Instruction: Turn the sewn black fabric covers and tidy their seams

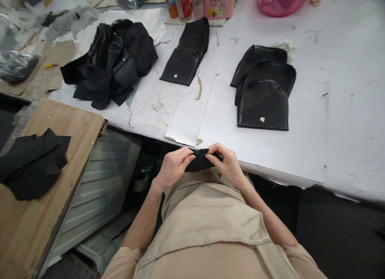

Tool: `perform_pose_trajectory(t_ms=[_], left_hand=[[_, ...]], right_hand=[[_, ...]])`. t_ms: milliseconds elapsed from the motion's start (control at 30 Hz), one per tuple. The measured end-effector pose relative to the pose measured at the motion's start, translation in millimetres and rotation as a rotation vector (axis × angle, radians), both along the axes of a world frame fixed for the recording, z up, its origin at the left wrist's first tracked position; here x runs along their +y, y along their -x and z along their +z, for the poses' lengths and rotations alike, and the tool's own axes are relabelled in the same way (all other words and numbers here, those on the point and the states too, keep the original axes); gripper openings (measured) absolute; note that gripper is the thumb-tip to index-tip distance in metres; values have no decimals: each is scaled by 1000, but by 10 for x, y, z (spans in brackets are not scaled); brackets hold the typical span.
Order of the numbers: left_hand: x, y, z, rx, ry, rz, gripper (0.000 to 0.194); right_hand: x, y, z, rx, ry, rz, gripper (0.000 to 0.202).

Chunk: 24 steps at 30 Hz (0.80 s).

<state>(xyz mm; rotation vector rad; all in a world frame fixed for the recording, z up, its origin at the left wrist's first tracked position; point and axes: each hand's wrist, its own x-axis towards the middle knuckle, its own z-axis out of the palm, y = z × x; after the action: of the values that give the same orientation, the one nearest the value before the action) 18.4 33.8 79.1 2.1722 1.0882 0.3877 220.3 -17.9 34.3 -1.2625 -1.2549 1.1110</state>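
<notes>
Close to my body, just off the table's front edge, both hands pinch a black leather-like piece (199,163). My left hand (174,166) grips its upper edge on the left, thumb against fingers. Opposite it, my right hand (225,162) pinches the same edge on the right. The piece hangs down a little below the fingers, and its lower part is partly hidden against the apron. Beyond my hands lie flat black pieces (183,58) with a small pale sticker. Further right is an overlapping stack of similar black pieces (263,104).
A heap of crumpled black pieces (117,58) lies on the white-covered table (339,146). More black pieces (36,162) rest on a wooden board (81,122) at left. Bottles (183,6), a pink box (219,4) and a pink basin (282,2) stand at the back.
</notes>
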Motion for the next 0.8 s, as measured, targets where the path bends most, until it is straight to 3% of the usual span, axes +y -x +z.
perform_pose_trajectory(t_ms=[233, 467, 800], left_hand=[[-87, -139, 104, 137, -126, 44, 21], [-61, -131, -1, 27, -12, 72, 15], [-80, -142, -59, -91, 183, 122, 12]], right_hand=[[9, 11, 13, 79, 47, 14, 9], [61, -104, 53, 252, 225, 188, 25], [94, -76, 15, 551, 551, 157, 36]])
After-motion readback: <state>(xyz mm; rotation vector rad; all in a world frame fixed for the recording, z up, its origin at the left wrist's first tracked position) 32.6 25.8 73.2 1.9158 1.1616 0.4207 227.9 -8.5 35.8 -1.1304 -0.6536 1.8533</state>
